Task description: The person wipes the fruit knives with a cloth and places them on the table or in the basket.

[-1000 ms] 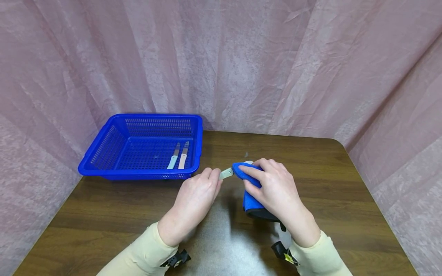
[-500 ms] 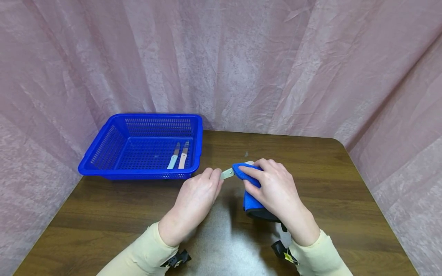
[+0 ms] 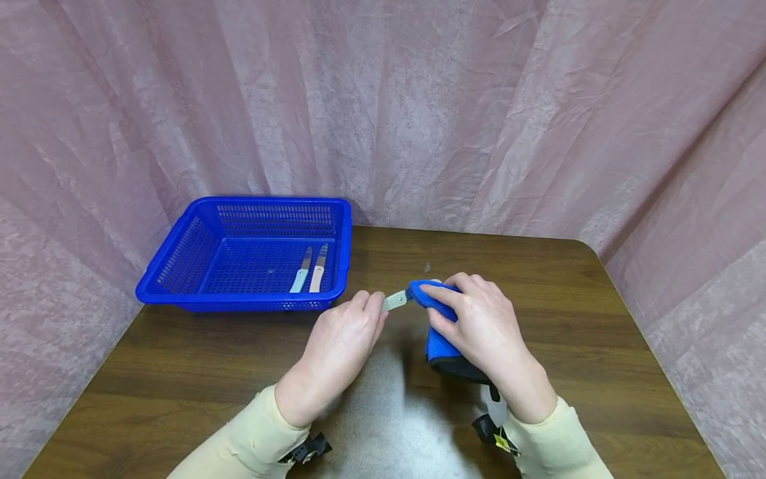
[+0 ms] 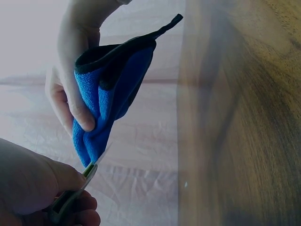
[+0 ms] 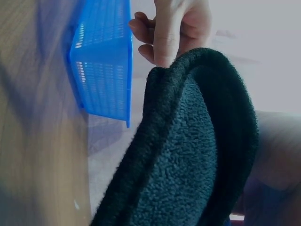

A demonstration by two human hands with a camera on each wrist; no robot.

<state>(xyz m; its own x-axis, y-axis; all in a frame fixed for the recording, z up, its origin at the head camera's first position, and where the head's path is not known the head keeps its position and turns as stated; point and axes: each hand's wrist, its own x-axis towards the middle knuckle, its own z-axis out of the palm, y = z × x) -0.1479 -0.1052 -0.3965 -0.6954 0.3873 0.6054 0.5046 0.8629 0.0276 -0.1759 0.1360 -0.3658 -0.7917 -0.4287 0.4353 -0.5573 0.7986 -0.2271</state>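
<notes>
My left hand [image 3: 344, 336] holds a small knife [image 3: 395, 301] by its pale green handle. The blade points right, away from that hand. Around the blade, my right hand [image 3: 481, 326] pinches a folded blue cloth [image 3: 440, 346] with black edging. Most of the blade is hidden by the cloth; a bit of it shows past the far edge in the head view. From the left wrist, the cloth [image 4: 108, 89] hangs in folds with a black loop at one corner, and the knife handle [image 4: 70, 200] lies between thumb and fingers.
A blue plastic basket [image 3: 346, 246] stands at the back left of the wooden table [image 3: 538, 286]. In it lie a knife with a light blue handle [image 3: 299, 281] and one with a pale pink handle [image 3: 316, 279]. Pink curtains [image 3: 383, 120] hang behind.
The right hand has shifted slightly right with the cloth, farther from the knife handle, so a little more beside the handle shows. The left hand has barely moved.
</notes>
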